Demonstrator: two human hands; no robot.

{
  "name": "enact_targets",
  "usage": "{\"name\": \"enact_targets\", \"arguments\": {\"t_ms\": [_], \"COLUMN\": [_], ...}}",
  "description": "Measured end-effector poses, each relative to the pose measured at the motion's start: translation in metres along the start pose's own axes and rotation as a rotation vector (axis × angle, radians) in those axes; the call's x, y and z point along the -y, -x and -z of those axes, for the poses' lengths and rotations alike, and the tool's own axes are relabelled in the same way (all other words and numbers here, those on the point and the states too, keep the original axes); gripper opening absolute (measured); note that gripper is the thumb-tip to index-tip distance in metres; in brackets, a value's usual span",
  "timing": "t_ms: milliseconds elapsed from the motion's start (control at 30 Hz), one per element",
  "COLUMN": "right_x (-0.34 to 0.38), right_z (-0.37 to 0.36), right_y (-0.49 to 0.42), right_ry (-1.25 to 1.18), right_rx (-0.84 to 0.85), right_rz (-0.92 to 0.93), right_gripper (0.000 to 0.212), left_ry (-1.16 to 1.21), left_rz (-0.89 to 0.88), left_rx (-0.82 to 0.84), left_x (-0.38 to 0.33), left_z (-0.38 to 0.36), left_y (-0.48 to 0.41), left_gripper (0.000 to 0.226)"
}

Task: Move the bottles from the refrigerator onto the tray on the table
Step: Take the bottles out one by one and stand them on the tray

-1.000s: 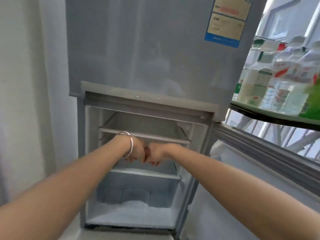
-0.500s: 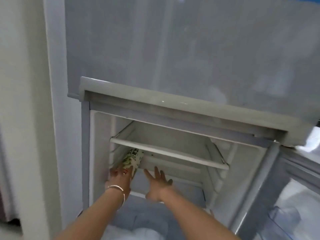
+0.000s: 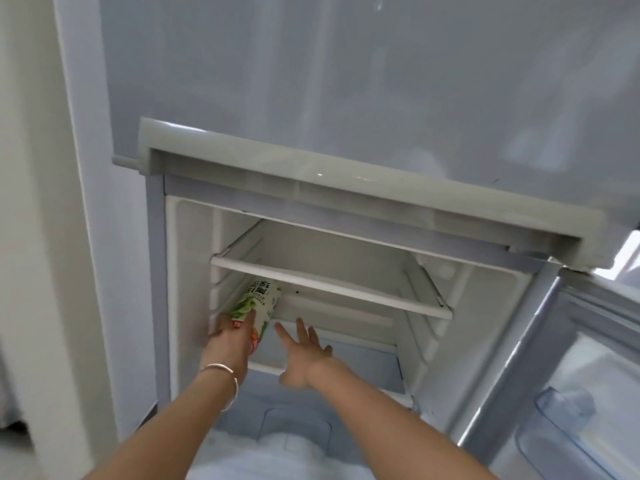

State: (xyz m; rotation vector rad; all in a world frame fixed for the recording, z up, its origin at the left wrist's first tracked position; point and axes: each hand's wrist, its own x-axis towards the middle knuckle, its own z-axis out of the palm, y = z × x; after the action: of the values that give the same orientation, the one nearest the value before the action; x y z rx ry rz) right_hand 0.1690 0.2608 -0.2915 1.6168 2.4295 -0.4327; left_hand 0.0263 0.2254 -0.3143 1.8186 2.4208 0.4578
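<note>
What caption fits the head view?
Left hand grips a bottle inside the open refrigerator; right hand open beside it.

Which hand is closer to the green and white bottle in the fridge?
Left. The left hand is gripping the bottle at its near end. The right hand is open with fingers spread, just to the bottle's right, not touching it.

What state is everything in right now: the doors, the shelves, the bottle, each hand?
Lower fridge door: open.
Upper door: shut.
Top shelf: bare.
Bottle: lying tilted under that shelf, gripped.
Left hand: closed on the bottle.
Right hand: open, fingers spread, holding nothing.
Bracelet: on the left wrist.
</note>
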Motion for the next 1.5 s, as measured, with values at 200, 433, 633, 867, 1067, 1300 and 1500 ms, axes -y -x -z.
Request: {"name": "enact_targets", "arguments": {"t_ms": [200, 433, 633, 867, 1067, 1300, 1500], "right_x": [0.007, 0.013, 0.026, 0.006, -0.026, -0.085, -0.157], "right_z": [0.016, 0.034, 0.072, 0.129, 0.204, 0.301, 0.334], "right_y": [0.031, 0.086, 0.152, 0.238, 0.313, 0.428, 0.484], "right_ry": [-0.002, -0.068, -0.310, -0.619, -0.712, -0.704, -0.830], "right_rx": [-0.006, -0.046, -0.125, 0.274, 0.160, -0.185, -0.534], "right_rz": [-0.017, -0.013, 0.120, 0.176, 0.280, 0.296, 0.186], "right_gripper": [0.102, 0.122, 0.106, 0.059, 0.047, 0.087, 0.056], "left_ry": [0.014, 0.046, 0.185, 0.333, 0.584, 1.110, 1.133], "left_rz": [-0.104, -0.435, -0.608, -0.703, -0.761, -0.904, -0.963], "left_rx": [-0.233, -0.360, -0.537, -0.536, -0.485, -0.535, -0.178], "left_x": [-0.003, -0.030, -0.063, -0.107, -0.176, -0.263, -0.333], "left_z": [0.035, 0.109, 0.173, 0.253, 0.346, 0.398, 0.354], "left_y": [0.027, 0.065, 0.101, 0.141, 0.168, 0.203, 0.210], "left_gripper": [0.051, 0.036, 0.033, 0.029, 0.031, 0.053, 0.069]}}
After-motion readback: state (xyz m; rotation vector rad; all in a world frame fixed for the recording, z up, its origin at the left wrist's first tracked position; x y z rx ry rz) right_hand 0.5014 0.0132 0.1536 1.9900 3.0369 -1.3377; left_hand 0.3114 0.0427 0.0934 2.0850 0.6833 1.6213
